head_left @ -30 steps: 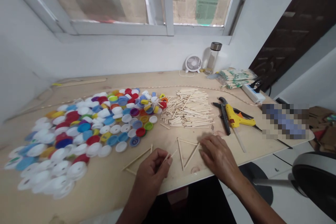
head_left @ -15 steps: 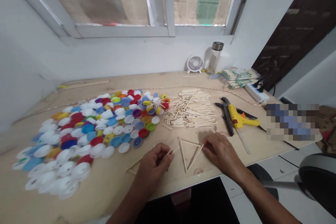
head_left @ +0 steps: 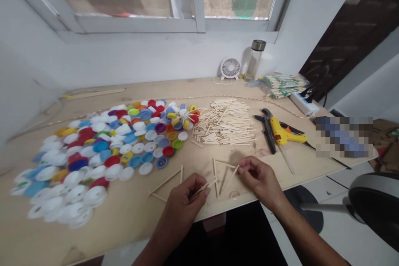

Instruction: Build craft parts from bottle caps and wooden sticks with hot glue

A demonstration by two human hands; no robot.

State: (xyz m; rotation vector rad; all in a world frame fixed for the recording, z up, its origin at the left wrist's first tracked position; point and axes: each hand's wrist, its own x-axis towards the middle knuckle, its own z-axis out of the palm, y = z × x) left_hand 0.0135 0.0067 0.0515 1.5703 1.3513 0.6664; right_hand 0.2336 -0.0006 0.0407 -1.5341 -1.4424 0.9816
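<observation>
My left hand point(head_left: 186, 197) is closed in a pinch on a thin wooden stick point(head_left: 206, 185) that points right, near the table's front edge. My right hand point(head_left: 258, 178) has its fingers curled at the right corner of a triangle of wooden sticks point(head_left: 223, 173) lying flat on the plywood table point(head_left: 124, 212), touching its stick ends. A few loose sticks point(head_left: 165, 182) lie left of my left hand. Behind the triangle sits a pile of short wooden sticks point(head_left: 226, 123).
A wide spread of coloured and white bottle caps point(head_left: 102, 151) covers the left half. A yellow glue gun point(head_left: 282, 132) and black pliers point(head_left: 267, 131) lie at the right. A small fan point(head_left: 230, 67), a bottle point(head_left: 256, 59), bundled sticks point(head_left: 283, 84) and a power strip point(head_left: 304, 104) stand behind.
My right hand's fingers have curled in and taken hold at the triangle's right corner. My left hand stays pinched on its stick, shifted slightly toward the triangle. The camera view has moved a little.
</observation>
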